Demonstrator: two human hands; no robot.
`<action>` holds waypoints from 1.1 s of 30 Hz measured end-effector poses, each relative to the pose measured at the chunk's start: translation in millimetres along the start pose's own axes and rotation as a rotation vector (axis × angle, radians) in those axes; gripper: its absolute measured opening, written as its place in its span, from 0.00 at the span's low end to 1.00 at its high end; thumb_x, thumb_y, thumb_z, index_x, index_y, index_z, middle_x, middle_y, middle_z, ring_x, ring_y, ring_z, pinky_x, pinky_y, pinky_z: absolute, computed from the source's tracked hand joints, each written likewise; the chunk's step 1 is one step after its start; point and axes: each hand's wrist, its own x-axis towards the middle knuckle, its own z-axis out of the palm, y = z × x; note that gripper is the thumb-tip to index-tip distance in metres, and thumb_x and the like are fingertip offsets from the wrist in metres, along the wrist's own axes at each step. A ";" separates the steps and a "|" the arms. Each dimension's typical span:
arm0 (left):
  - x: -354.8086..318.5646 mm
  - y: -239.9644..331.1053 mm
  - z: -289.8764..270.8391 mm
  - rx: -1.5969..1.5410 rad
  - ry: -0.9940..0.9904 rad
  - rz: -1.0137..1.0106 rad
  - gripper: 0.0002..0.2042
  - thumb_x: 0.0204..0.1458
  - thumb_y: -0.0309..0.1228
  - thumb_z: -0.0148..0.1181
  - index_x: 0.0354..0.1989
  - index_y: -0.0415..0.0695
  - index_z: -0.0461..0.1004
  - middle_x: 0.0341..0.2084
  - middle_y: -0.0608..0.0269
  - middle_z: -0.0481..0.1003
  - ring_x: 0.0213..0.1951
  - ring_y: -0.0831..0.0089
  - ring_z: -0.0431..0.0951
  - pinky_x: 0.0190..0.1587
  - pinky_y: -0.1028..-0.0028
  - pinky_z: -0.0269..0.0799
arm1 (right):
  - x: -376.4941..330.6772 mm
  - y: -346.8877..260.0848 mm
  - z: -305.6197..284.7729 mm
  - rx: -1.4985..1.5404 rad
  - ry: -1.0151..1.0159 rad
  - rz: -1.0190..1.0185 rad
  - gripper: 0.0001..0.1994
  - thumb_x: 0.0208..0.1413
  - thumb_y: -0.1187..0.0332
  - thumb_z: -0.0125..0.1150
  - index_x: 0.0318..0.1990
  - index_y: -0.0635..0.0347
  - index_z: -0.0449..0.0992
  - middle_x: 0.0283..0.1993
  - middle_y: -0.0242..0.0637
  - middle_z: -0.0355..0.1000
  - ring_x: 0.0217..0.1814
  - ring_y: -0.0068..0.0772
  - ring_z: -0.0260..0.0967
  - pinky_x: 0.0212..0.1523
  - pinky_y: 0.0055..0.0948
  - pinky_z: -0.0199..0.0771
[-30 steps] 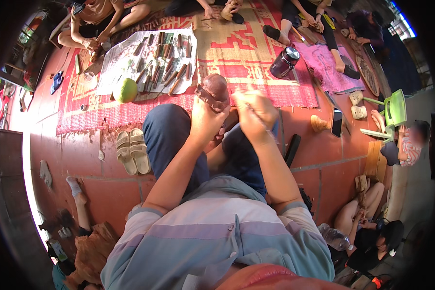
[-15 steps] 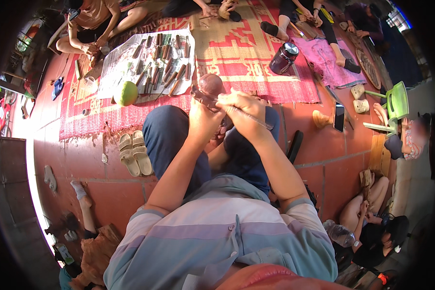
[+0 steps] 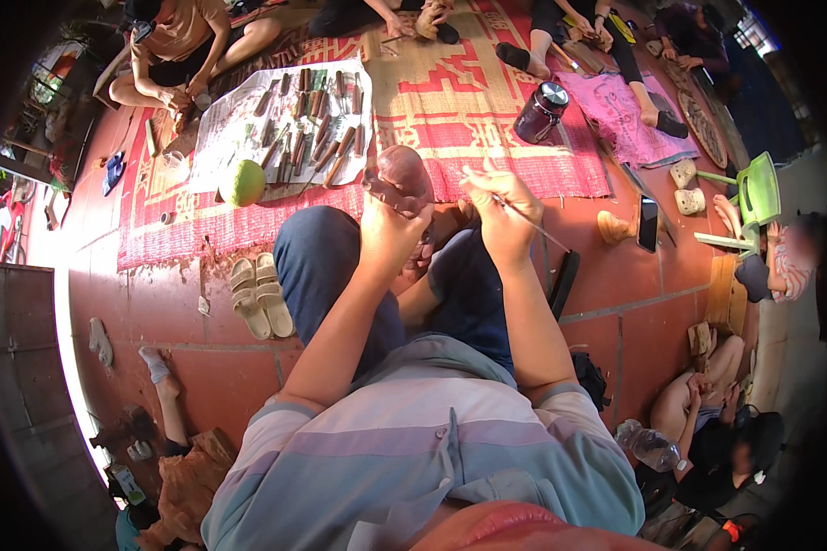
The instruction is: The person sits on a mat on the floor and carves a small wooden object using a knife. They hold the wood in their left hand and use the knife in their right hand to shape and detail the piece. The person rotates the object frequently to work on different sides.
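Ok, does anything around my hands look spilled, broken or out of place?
Nothing stands out. The left hand holds a rounded brown piece, the right hand a thin tool. The tools on the white sheet lie loosely scattered, the sandals sit paired, and the dark flask stands upright.

Bare red tile floor (image 3: 616, 303) to the right of the knees is pretty open; the sandals (image 3: 260, 296) block the left, tool-covered newspaper (image 3: 239, 129) and green fruit (image 3: 242, 183) crowd the mat's (image 3: 487, 101) near edge.

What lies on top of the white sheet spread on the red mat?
On the white sheet lie rows of wooden-handled tools and a green round fruit at its near edge. The mat beneath the sheet is covered there.
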 end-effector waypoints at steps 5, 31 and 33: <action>3.0 2.2 -0.5 -0.083 -0.079 -0.044 0.16 0.39 0.26 0.64 0.37 0.35 0.68 0.29 0.54 0.76 0.31 0.66 0.78 0.35 0.71 0.73 | 2.0 0.5 5.8 -0.045 -0.098 0.059 0.05 0.43 0.77 0.66 0.29 0.61 0.77 0.31 0.38 0.77 0.32 0.30 0.76 0.44 0.31 0.73; 15.6 -18.6 -40.9 -0.792 -0.075 -0.459 0.18 0.57 0.21 0.38 0.57 0.43 0.60 0.46 0.58 0.69 0.49 0.72 0.70 0.51 0.73 0.68 | -43.8 89.8 -89.3 0.386 0.563 0.577 0.06 0.52 0.75 0.61 0.36 0.66 0.73 0.33 0.33 0.72 0.33 0.17 0.68 0.35 0.15 0.67; 21.8 -17.5 -45.9 -0.900 -0.149 -0.332 0.18 0.60 0.29 0.42 0.58 0.43 0.59 0.47 0.59 0.69 0.49 0.72 0.70 0.51 0.72 0.68 | -50.9 95.6 -83.4 0.476 0.593 0.659 0.05 0.52 0.76 0.61 0.35 0.67 0.73 0.33 0.34 0.72 0.34 0.18 0.68 0.36 0.15 0.68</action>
